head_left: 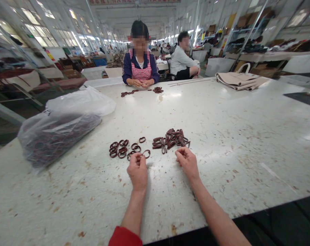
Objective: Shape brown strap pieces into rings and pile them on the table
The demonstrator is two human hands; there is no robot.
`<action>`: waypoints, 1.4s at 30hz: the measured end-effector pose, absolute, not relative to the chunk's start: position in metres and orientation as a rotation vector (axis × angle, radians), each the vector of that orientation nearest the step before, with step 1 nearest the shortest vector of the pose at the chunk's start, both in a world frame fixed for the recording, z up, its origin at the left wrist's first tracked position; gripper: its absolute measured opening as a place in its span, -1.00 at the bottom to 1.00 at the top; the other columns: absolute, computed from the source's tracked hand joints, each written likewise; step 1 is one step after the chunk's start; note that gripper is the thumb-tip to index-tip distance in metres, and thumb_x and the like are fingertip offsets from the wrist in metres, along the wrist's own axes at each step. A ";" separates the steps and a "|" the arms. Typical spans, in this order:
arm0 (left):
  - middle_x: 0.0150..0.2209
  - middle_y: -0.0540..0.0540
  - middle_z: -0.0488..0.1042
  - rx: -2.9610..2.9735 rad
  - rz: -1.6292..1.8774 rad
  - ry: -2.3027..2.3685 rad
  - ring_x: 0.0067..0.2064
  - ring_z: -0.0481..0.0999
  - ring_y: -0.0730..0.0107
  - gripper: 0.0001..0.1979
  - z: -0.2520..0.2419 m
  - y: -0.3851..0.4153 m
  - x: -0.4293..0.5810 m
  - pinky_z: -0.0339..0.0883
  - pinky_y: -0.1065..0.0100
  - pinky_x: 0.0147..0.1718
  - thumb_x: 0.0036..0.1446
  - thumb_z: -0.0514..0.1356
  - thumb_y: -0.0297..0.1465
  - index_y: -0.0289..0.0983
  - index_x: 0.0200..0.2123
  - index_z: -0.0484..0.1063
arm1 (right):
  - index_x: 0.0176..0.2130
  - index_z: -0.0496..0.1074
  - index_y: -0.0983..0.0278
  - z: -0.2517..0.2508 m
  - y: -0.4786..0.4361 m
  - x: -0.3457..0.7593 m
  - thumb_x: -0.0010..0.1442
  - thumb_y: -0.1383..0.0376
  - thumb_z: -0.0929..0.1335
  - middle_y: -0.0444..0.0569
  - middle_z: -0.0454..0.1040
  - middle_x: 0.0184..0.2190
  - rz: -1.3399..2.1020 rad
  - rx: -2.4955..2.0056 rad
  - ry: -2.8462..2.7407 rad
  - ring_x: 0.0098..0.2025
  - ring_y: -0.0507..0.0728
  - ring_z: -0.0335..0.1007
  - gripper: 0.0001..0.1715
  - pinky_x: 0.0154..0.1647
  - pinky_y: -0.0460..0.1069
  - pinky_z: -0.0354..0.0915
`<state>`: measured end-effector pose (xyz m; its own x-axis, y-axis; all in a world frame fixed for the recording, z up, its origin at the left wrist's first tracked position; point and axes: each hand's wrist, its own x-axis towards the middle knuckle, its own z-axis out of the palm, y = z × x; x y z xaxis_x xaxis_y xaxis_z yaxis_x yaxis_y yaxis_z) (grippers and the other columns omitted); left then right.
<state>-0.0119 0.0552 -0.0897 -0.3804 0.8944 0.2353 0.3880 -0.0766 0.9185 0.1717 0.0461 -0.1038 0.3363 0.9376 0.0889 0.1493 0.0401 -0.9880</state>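
My left hand (137,169) rests on the white table (221,136), fingers curled, pinching a dark brown loop (146,153) at the edge of a spread of opened brown loops (121,148). To its right, my right hand (187,161) lies with its fingers curled in; what they hold, if anything, is hidden. Just beyond it sits a pile of flattened brown loops (171,139).
A clear plastic bag (62,126) full of brown loops lies at the left. Across the table a person in a checked apron (140,68) handles similar loops (158,90). Folded beige bags (238,81) lie at the far right. Another person sits behind.
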 end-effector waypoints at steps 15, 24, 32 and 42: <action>-0.39 -0.04 0.37 1.784 1.310 1.450 -0.35 0.37 0.39 -0.88 -0.094 0.046 -0.006 0.24 0.41 -0.36 0.03 0.09 -0.43 -0.25 -0.34 0.41 | -0.29 0.45 0.22 -0.114 0.058 0.191 0.03 0.44 0.26 -0.02 0.30 -0.31 0.171 -1.800 -1.729 -0.25 0.12 0.22 -0.75 -0.32 -0.04 0.14; -0.35 -0.09 0.39 1.488 1.065 1.092 -0.45 0.39 0.45 -0.81 -0.091 0.038 0.017 0.29 0.42 -0.48 0.01 0.13 -0.42 -0.28 -0.25 0.41 | -0.46 0.40 0.28 -0.104 0.037 0.155 -0.01 0.37 0.33 -0.14 0.36 -0.52 1.059 -1.245 -1.443 -0.43 0.04 0.26 -0.97 -0.38 -0.07 0.18; -0.59 0.01 0.41 0.751 1.114 0.900 -0.61 0.34 0.55 -0.73 -0.095 0.044 0.018 0.28 0.51 -0.61 -0.12 0.28 -0.31 -0.35 -0.37 0.34 | -0.31 0.39 0.34 -0.097 0.035 0.165 -0.05 0.24 0.40 -0.08 0.42 -0.48 1.763 -0.850 -1.033 -0.60 -0.08 0.13 -0.73 -0.65 -0.18 0.02; -0.60 -0.01 0.40 0.718 0.989 0.813 -0.59 0.37 0.53 -0.73 -0.092 0.040 0.021 0.28 0.52 -0.60 -0.12 0.30 -0.31 -0.37 -0.40 0.35 | -0.45 0.29 0.29 -0.101 0.035 0.156 -0.06 0.25 0.41 -0.14 0.39 -0.54 1.596 -0.778 -0.922 -0.59 -0.05 0.23 -0.78 -0.63 -0.16 0.12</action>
